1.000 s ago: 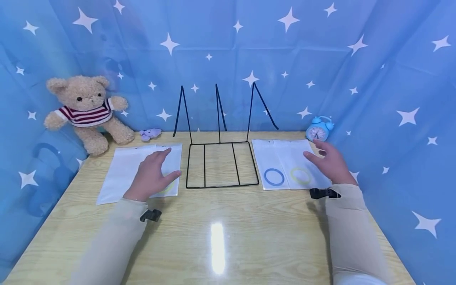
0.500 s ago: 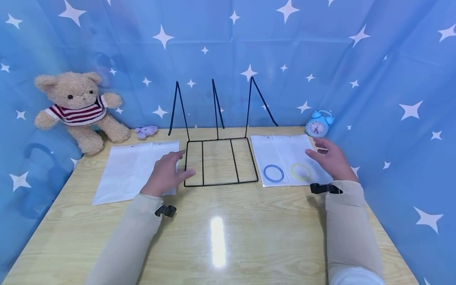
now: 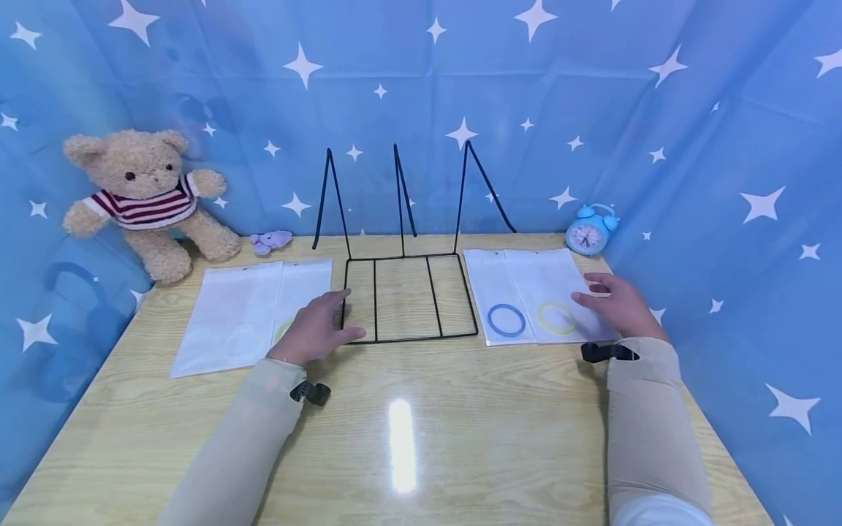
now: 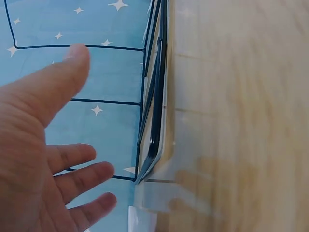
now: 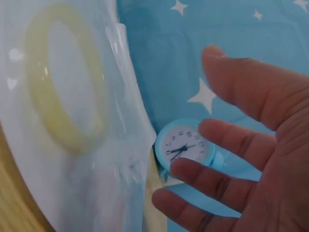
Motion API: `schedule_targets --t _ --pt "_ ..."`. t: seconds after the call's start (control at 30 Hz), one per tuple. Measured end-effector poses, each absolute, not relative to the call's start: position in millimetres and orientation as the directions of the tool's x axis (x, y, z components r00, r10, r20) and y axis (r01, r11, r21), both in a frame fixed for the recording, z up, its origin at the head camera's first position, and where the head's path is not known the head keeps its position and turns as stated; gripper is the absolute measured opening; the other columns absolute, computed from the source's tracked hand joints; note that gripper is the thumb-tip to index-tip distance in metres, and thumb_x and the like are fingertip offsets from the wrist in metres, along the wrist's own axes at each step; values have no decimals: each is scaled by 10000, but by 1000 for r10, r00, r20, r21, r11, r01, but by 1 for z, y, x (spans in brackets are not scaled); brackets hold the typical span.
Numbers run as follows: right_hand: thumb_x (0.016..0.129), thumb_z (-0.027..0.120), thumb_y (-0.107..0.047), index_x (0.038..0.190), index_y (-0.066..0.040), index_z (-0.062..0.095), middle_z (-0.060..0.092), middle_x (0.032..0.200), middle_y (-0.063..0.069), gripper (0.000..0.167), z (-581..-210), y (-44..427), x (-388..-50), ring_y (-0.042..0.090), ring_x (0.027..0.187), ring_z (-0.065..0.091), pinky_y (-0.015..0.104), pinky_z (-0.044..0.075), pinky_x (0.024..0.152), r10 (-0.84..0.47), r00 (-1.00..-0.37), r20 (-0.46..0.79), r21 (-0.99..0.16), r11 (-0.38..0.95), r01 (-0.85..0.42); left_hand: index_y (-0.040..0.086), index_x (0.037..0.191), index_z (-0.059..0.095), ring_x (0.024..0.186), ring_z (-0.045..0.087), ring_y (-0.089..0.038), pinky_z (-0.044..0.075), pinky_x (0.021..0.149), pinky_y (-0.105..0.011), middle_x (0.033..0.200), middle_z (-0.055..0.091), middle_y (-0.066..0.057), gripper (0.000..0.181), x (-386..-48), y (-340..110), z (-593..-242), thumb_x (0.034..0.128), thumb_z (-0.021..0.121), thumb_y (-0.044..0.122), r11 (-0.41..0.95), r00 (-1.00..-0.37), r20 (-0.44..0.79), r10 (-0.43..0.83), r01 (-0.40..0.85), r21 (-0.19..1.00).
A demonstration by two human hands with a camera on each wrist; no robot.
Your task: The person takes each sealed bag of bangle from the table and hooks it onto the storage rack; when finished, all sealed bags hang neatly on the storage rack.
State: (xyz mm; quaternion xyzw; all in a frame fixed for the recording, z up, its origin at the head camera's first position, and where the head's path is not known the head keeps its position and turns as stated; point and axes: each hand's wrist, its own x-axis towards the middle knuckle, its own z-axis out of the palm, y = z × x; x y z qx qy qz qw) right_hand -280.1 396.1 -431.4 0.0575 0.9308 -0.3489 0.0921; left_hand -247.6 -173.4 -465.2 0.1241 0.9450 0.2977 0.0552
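Note:
A black wire rack (image 3: pixel 409 340) stands mid-table with three tall bent prongs at its back. My left hand (image 3: pixel 317 329) hovers at the rack's left side, fingers spread, holding nothing; the left wrist view shows the hand (image 4: pixel 43 135) beside the rack's wires (image 4: pixel 106 102). Over the right edge of the right-hand white bags, my right hand (image 3: pixel 621 303) is held with its fingers apart and empty. Those bags (image 3: pixel 526 274) show a blue ring (image 3: pixel 491 321) and a yellow ring (image 3: pixel 542 321). In the right wrist view the hand (image 5: pixel 241 145) is near the yellow ring (image 5: pixel 41 96).
More white bags (image 3: pixel 230 307) lie on the left, partly under my left hand. A teddy bear (image 3: pixel 148 183) sits at the back left, with a small purple item (image 3: pixel 271 242) beside it. A blue alarm clock (image 3: pixel 587 237) stands at the back right. A starry curtain (image 3: pixel 368 58) surrounds the table (image 3: pixel 329 453).
My left hand has moved right, from above the left bags to the rack's left side. The right hand has shifted slightly right and toward me. The head view has also shifted a little.

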Motion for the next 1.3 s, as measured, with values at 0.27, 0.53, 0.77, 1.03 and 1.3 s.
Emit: schedule_targets --t 0.27,0.53,0.77,1.03,1.3 --pt "994 673 -558 1675 -55 243 297 1639 356 950 -437 406 -281 566 1473 314 686 379 1152 70 -953 -295 -607 756 244 15 1635 345 1529 363 -462 346 1236 -606 1652 389 -254 920 -245 -175 -467 950 784 444 791 -950 -84 299 198 579" --pt "1021 684 -397 1652 -1 265 367 1573 379 855 -441 407 -284 543 1407 387 663 420 1115 84 -945 -318 -571 778 261 9 1631 349 1520 377 -463 348 1236 -601 1644 402 -254 883 -247 -178 -473 961 780 388 817 -949 -83 305 216 535" --pt "1004 713 -317 1614 34 320 401 1540 382 806 -448 405 -287 538 1361 440 673 445 1078 167 -929 -331 -485 814 319 -13 1605 393 1516 385 -459 354 1232 -600 1640 407 -255 821 -247 -177 -473 970 769 348 835 -949 -82 304 224 502" --pt "983 737 -281 1655 7 214 236 1651 369 898 -450 399 -289 573 1472 292 719 366 1140 245 -894 -374 -493 764 416 -33 1578 430 1514 390 -456 356 1234 -593 1642 406 -249 789 -247 -177 -472 975 767 348 853 -949 -91 300 225 471" --pt "985 696 -181 1614 -11 306 303 1604 371 760 -452 401 -287 484 1257 428 553 502 886 216 -913 -347 -533 755 382 -32 1576 436 1515 387 -458 358 1230 -597 1647 402 -242 778 -248 -177 -472 976 763 339 853 -949 -89 302 227 470"
